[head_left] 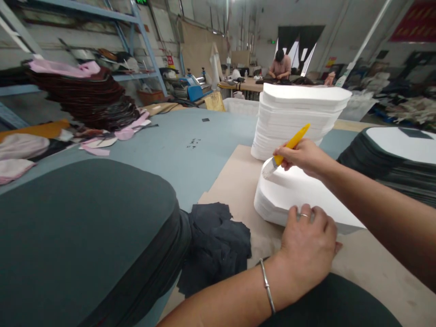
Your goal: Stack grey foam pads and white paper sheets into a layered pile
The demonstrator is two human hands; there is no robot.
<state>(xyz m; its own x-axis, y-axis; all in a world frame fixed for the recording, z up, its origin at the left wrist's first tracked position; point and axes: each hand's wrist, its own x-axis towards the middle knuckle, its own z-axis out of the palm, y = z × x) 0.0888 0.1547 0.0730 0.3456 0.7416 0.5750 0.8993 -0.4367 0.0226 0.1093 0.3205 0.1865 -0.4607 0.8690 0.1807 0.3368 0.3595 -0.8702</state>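
Observation:
My right hand [303,156] is closed round a brush with a yellow handle [292,142]; its bristles rest on the far left edge of a low stack of white foam pieces [299,195]. My left hand [308,243], with a ring and a metal bangle, has its fingers curled over the near edge of that stack and presses it down. The stack lies on a sheet of brown cardboard [235,181]. A taller pile of the same white pieces [296,118] stands just behind it.
A thick stack of dark grey pieces [85,236] fills the near left, with crumpled dark fabric scraps [214,240] beside it. More dark stacks topped in white [395,154] sit at right. Maroon and pink pieces [88,95] are piled at far left. A person [281,66] works at a distant table.

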